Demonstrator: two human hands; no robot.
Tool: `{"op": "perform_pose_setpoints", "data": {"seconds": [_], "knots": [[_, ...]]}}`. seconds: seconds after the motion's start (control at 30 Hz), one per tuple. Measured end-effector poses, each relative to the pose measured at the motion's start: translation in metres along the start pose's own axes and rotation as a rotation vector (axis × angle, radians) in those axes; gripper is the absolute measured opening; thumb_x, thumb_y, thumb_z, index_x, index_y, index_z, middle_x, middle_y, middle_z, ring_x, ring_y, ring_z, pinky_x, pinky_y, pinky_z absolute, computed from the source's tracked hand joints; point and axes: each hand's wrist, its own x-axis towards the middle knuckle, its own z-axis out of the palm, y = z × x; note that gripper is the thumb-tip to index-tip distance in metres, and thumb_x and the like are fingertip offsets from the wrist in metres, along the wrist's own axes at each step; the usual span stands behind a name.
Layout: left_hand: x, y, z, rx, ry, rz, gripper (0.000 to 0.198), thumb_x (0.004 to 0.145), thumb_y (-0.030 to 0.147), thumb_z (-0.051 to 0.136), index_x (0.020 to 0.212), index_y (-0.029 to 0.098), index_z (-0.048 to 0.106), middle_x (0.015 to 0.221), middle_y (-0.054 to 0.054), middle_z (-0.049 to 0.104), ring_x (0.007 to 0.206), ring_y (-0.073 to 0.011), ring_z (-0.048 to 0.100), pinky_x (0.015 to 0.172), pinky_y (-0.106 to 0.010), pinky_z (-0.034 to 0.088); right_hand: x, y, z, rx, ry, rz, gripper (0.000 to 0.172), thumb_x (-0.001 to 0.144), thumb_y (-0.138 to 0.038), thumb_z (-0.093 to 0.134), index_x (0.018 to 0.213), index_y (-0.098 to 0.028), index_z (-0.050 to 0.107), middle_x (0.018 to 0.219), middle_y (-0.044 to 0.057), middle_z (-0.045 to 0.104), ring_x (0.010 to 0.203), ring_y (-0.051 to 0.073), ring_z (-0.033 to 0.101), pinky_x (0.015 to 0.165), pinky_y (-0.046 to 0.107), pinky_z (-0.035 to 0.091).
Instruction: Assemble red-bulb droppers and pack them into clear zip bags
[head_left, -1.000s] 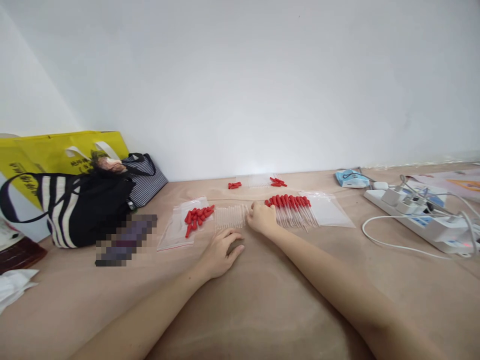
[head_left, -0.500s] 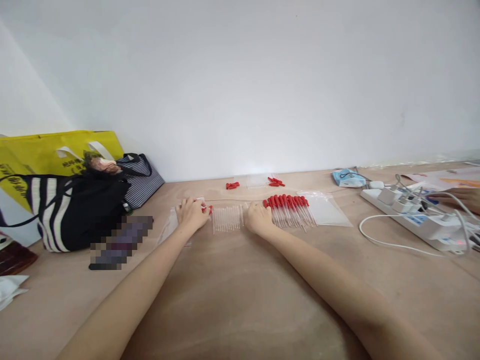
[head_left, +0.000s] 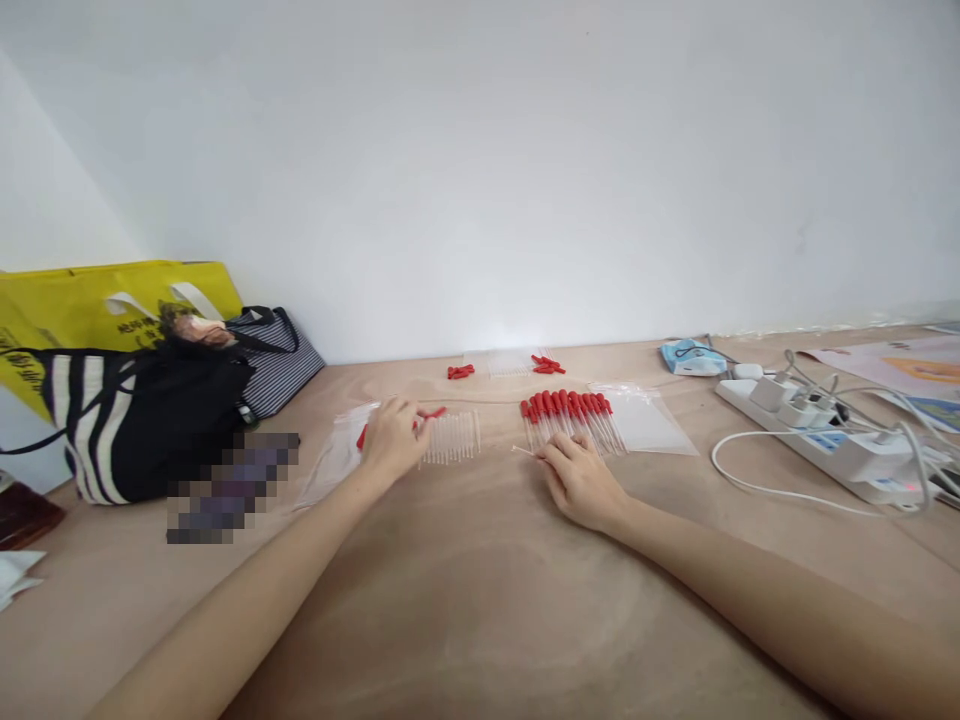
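My left hand [head_left: 391,438] rests on a clear bag [head_left: 334,455] of loose red caps, fingers curled, with one red cap [head_left: 433,411] at its fingertips. Just to its right lies a row of clear pipette tubes [head_left: 451,437]. My right hand [head_left: 579,480] lies on the table in front of a row of pipettes with red bulbs [head_left: 568,412]; its fingers pinch one clear tube [head_left: 523,451] that points left.
An empty clear bag [head_left: 645,418] lies right of the red-bulb pipettes. More red caps [head_left: 460,371] and tubes sit near the wall. Striped bags [head_left: 142,410] and a yellow bag [head_left: 97,300] stand at left. A power strip [head_left: 832,440] with cables and a face mask [head_left: 690,356] lie at right.
My right hand drew back from the row of tubes toward me with one clear tube. My left hand went from the table to the bag of red caps.
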Motion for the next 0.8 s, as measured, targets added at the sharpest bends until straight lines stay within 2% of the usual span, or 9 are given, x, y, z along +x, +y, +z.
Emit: {"op": "perform_pose_setpoints", "data": {"seconds": [0.1, 0.17, 0.27, 0.4, 0.47, 0.63, 0.8], "knots": [[-0.038, 0.02, -0.004, -0.338, -0.006, 0.293, 0.014, 0.081, 0.026, 0.044, 0.079, 0.017, 0.055, 0.081, -0.004, 0.059, 0.079, -0.0184, 0.054, 0.073, -0.03, 0.042, -0.003, 0.002, 0.0, 0.05, -0.022, -0.036, 0.02, 0.084, -0.015, 0.035, 0.089, -0.015, 0.055, 0.082, 0.006, 0.055, 0.076, 0.016, 0.047, 0.073, 0.031, 0.027], [-0.059, 0.03, -0.003, -0.445, -0.087, 0.385, 0.011, 0.081, 0.023, 0.043, 0.081, 0.018, 0.053, 0.08, -0.003, 0.058, 0.073, -0.0167, 0.054, 0.066, -0.029, 0.043, -0.004, 0.001, 0.001, 0.073, -0.03, -0.052, 0.02, 0.084, -0.015, 0.035, 0.089, -0.015, 0.055, 0.082, 0.006, 0.055, 0.078, 0.016, 0.048, 0.075, 0.031, 0.027], [-0.073, 0.036, 0.0, -0.523, -0.121, 0.351, 0.008, 0.08, 0.021, 0.045, 0.082, 0.017, 0.052, 0.078, -0.004, 0.057, 0.074, -0.0173, 0.054, 0.067, -0.03, 0.044, -0.004, -0.003, 0.001, 0.092, -0.039, -0.06, 0.021, 0.085, -0.015, 0.036, 0.09, -0.016, 0.056, 0.083, 0.006, 0.056, 0.078, 0.015, 0.048, 0.077, 0.032, 0.027], [-0.07, 0.037, 0.003, -0.57, -0.151, 0.362, 0.026, 0.079, 0.025, 0.051, 0.103, 0.017, 0.053, 0.099, -0.007, 0.057, 0.09, -0.0197, 0.054, 0.078, -0.034, 0.044, -0.004, -0.006, 0.001, 0.094, -0.055, -0.057, 0.021, 0.085, -0.015, 0.036, 0.09, -0.016, 0.057, 0.082, 0.005, 0.056, 0.078, 0.015, 0.048, 0.077, 0.032, 0.027], [-0.066, 0.039, 0.005, -0.565, -0.161, 0.388, 0.027, 0.079, 0.026, 0.052, 0.103, 0.017, 0.056, 0.106, -0.009, 0.055, 0.095, -0.021, 0.052, 0.082, -0.035, 0.042, -0.004, -0.007, 0.001, 0.099, -0.058, -0.06, 0.02, 0.085, -0.015, 0.037, 0.089, -0.016, 0.057, 0.081, 0.005, 0.056, 0.078, 0.015, 0.049, 0.077, 0.032, 0.027], [-0.063, 0.046, 0.01, -0.554, -0.114, 0.414, 0.017, 0.084, 0.022, 0.046, 0.085, 0.017, 0.063, 0.094, -0.006, 0.06, 0.09, -0.0194, 0.053, 0.081, -0.035, 0.041, -0.003, -0.009, 0.001, 0.128, -0.024, -0.077, 0.019, 0.085, -0.015, 0.037, 0.086, -0.015, 0.056, 0.08, 0.005, 0.057, 0.076, 0.014, 0.049, 0.077, 0.032, 0.027], [-0.066, 0.047, 0.007, -0.517, -0.104, 0.396, 0.018, 0.087, 0.025, 0.04, 0.085, 0.018, 0.056, 0.08, -0.002, 0.061, 0.082, -0.0182, 0.053, 0.078, -0.035, 0.038, -0.004, -0.013, 0.002, 0.162, 0.023, -0.148, 0.019, 0.084, -0.014, 0.037, 0.089, -0.016, 0.056, 0.077, 0.005, 0.057, 0.073, 0.014, 0.049, 0.078, 0.033, 0.027]]}}
